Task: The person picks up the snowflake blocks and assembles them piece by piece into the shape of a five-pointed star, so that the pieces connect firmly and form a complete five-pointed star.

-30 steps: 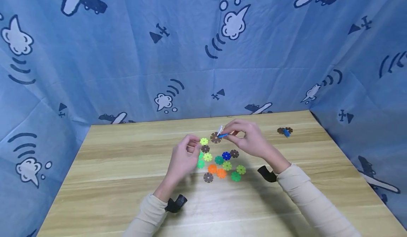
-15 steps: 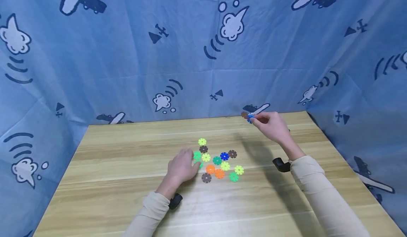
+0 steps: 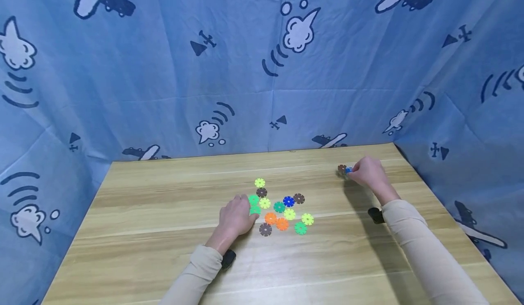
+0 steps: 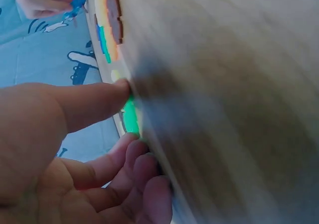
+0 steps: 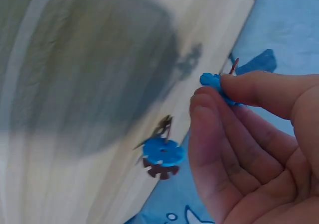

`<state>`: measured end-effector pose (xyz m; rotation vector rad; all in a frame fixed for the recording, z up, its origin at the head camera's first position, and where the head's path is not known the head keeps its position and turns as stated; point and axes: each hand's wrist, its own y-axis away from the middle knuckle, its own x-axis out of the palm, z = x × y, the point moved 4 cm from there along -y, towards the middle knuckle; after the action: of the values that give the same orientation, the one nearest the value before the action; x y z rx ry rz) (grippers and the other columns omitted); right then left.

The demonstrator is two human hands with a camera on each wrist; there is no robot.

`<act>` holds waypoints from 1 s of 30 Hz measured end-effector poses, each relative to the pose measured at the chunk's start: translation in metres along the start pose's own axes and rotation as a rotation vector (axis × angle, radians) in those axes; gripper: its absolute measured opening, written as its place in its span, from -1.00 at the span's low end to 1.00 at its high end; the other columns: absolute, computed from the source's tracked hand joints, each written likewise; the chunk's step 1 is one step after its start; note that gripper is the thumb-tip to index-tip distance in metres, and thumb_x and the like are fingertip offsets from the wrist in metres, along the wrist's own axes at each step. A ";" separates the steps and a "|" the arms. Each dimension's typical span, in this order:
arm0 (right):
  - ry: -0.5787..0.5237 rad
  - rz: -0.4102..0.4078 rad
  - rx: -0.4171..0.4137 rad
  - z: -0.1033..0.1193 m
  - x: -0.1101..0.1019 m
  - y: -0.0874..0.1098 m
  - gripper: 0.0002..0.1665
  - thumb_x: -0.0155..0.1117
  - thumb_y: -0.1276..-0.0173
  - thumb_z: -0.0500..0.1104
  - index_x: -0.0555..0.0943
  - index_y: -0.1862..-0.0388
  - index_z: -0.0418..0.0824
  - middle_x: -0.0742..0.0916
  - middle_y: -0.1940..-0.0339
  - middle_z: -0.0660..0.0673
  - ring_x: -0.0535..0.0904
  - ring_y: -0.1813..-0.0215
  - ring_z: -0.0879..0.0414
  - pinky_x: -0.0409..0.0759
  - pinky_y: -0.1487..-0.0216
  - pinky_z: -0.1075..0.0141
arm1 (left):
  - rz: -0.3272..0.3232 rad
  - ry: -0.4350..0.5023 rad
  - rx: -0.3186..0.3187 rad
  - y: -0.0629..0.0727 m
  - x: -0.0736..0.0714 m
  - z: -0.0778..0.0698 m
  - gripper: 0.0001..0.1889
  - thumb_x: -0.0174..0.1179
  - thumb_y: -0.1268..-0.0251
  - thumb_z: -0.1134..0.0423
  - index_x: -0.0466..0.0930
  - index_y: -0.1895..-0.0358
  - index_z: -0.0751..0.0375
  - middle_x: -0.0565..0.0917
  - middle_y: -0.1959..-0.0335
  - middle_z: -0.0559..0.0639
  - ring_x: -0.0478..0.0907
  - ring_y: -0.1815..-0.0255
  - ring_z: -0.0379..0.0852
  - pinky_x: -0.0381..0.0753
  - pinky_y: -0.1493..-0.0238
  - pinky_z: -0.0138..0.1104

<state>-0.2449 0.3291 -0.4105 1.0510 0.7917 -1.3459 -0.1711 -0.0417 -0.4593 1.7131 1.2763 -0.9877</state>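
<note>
My right hand (image 3: 370,174) is at the right back of the table and pinches a blue notched disc (image 5: 212,81) between thumb and fingers. A brown notched disc (image 3: 341,168) is joined to it. In the right wrist view, a second joined piece, a blue disc (image 5: 163,152) with brown discs, lies on the table close to that hand; the hand hides it in the head view. My left hand (image 3: 235,216) rests on the wood at the left side of the loose discs. Its thumb and fingertips stand apart around a green disc (image 4: 130,117) on the table.
Several loose notched discs lie mid-table: orange (image 3: 282,224), dark blue (image 3: 288,201), yellow-green (image 3: 307,219), dark brown (image 3: 265,229) and green (image 3: 300,228). Blue printed cloth (image 3: 245,68) rises behind the wooden table (image 3: 143,232) and along both its sides.
My right hand has carried the joined blue and brown piece from above the loose discs to the right back and lowered it. My left hand has come down beside the green discs.
</note>
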 end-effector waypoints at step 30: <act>0.119 0.118 0.034 -0.003 0.002 0.007 -0.47 0.40 -0.20 -0.07 0.29 0.79 -0.07 0.31 0.74 0.05 0.25 0.58 0.13 0.31 0.45 0.28 | -0.056 0.357 0.123 0.007 -0.018 0.007 -0.87 0.21 -0.11 0.47 0.48 0.37 0.19 0.48 0.45 -0.04 0.40 0.41 -0.12 0.43 0.40 -0.33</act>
<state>-0.2376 0.3306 -0.4124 1.1946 0.7840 -1.2092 -0.1686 -0.0558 -0.4451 2.0241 1.5207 -0.8295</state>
